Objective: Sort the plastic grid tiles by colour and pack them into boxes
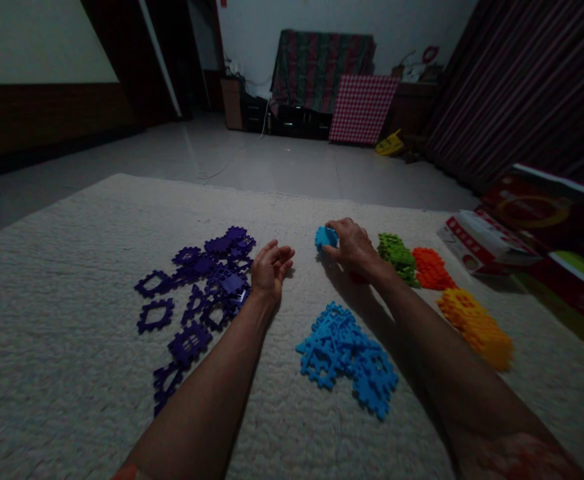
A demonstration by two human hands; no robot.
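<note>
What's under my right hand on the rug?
The right hand grips a blue piece at its fingertips. A reddish patch peeks out under the wrist; the hand covers the rest.

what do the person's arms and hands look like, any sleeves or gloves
Both the left hand and the right hand are bare: no gloves, rings or watch show. The left forearm and right forearm are uncovered; a reddish sleeve shows on the right one at the bottom edge.
</note>
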